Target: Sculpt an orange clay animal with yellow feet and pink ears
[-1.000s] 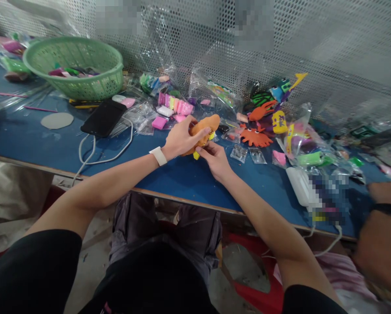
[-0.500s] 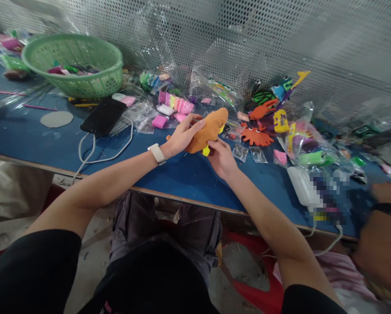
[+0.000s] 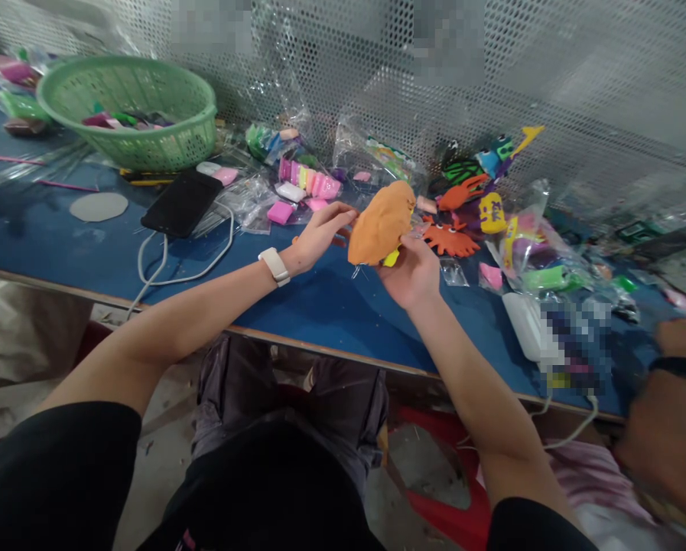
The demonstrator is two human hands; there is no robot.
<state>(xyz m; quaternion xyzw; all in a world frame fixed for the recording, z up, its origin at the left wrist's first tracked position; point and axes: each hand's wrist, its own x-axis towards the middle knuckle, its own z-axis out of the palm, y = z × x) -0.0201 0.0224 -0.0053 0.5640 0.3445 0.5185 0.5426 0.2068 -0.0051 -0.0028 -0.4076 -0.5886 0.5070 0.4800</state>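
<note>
An orange modelling-clay figure (image 3: 382,223) with bright yellow parts on its right and lower side is held above the blue table. My right hand (image 3: 412,272) grips it from below and the right, thumb on top near the yellow part. At its left edge is my left hand (image 3: 320,236), open with fingers stretched toward the clay; whether the fingertips touch it I cannot tell. A few thin wire-like bits stick out under the figure's lower end. Just behind the right hand lies an orange clay crab (image 3: 451,239) with eyes.
A green basket (image 3: 130,138) with colourful pieces stands at the back left, near a black phone (image 3: 183,203) on a white cable. Clay packs (image 3: 311,182), plastic bags and a yellow clay piece (image 3: 492,213) line the back. Another person's arm (image 3: 672,413) is at the right edge.
The orange figure has moved right and turned, showing more of its smooth side. My right hand has shifted right with it; my left hand has loosened from its surface.
</note>
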